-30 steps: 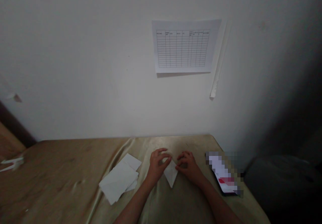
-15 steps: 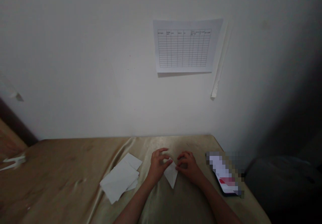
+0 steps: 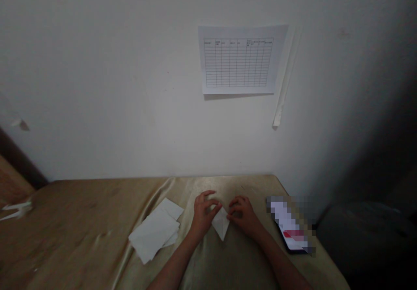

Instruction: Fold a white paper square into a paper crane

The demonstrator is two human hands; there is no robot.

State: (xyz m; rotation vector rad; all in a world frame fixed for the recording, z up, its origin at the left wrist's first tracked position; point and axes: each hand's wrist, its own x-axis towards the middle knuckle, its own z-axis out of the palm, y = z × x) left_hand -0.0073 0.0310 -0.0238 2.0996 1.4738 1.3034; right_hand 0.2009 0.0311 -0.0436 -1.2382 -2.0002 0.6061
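A small piece of white paper [image 3: 221, 225], folded to a kite shape with one point toward me, lies on the cloth-covered table between my hands. My left hand [image 3: 204, 212] pinches its upper left edge with thumb and index finger, the other fingers curled above. At its right corner, my right hand [image 3: 243, 214] has the thumb and fingertips closed on the edge. The fingertips hide the paper's upper edges in part. Left of my left hand lies a loose stack of white paper sheets [image 3: 154, 231].
A phone [image 3: 289, 229] with its screen lit lies near the table's right edge. The tan satin tablecloth [image 3: 81, 229] has a raised crease left of centre. White scissors-like handles [image 3: 18, 209] lie far left. A printed table sheet [image 3: 239, 60] hangs on the wall behind.
The folded paper has shifted very slightly up and left. My left thumb has moved up a little along its upper edge. My right hand has barely moved.
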